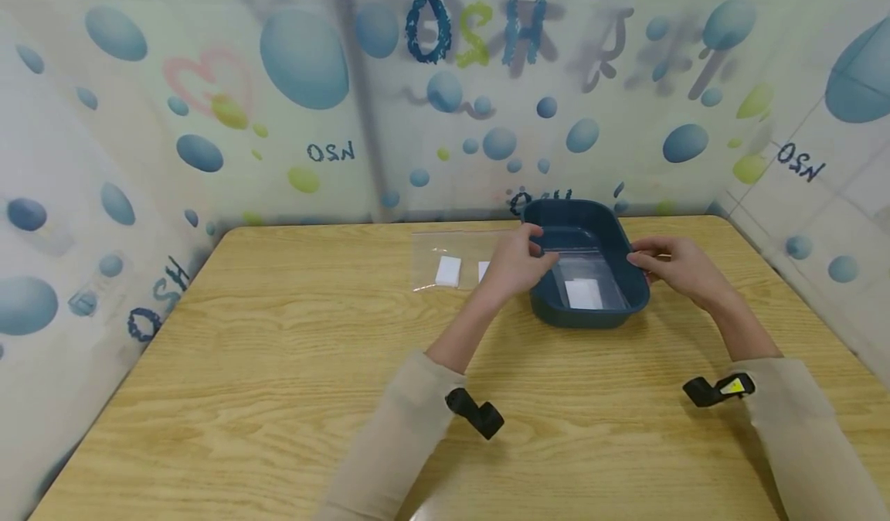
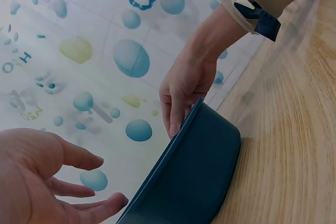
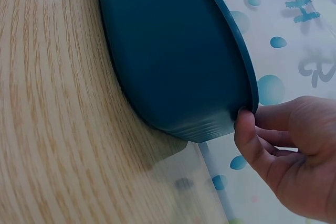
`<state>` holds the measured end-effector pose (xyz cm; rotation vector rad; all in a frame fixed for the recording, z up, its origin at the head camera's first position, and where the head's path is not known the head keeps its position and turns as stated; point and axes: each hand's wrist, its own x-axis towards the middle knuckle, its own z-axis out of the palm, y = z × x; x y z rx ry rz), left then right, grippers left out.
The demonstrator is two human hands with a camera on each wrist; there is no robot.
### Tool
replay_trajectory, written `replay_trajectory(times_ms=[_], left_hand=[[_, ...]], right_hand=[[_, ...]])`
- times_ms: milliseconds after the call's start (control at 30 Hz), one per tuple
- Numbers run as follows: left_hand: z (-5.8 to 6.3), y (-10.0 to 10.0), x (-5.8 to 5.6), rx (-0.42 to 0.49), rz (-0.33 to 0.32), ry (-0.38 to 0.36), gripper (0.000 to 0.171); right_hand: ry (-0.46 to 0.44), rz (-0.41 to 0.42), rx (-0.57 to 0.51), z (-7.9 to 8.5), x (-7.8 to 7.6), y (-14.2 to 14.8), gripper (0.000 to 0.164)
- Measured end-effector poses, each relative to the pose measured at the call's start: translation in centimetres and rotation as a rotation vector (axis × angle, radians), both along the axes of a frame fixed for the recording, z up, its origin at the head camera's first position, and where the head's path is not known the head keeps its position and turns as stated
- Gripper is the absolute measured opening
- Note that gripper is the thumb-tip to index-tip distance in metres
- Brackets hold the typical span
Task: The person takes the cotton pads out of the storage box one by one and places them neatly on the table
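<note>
A dark blue plastic basin (image 1: 580, 319) stands on the wooden table, its side wall (image 2: 194, 161) filling much of the left wrist view. Inside it lies a clear zip bag (image 1: 603, 277) with a white square piece (image 1: 582, 294). My left hand (image 1: 516, 264) hovers at the basin's left rim, fingers spread and loosely bent, gripping nothing. On the opposite side my right hand (image 1: 684, 267) pinches the rim between thumb and fingers, as the right wrist view shows closely. Another clear zip bag (image 1: 426, 262) with white square pieces (image 1: 448, 271) lies left of the basin, partly hidden by my left hand.
The wooden table (image 1: 278, 335) stretches out to the left and in front of the basin. Behind it hangs a patterned curtain (image 1: 417, 150) with blue and green drops, close to the table's back edge.
</note>
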<state>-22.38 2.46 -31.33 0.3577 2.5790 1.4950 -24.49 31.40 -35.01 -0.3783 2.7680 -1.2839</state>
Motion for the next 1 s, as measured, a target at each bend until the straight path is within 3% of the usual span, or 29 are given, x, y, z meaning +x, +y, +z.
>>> replay_trajectory(times_ms=[700, 1000], left_hand=[[-0.9, 2.7, -0.5, -0.197, -0.001, 0.032, 0.053], [-1.1, 3.3, -0.7, -0.208, -0.045, -0.004, 0.063]], right_hand=[[0.003, 0.0, -0.002, 0.0, 0.0, 0.1, 0.047], [-0.008, -0.007, 0.008, 0.1, 0.0, 0.0, 0.048]])
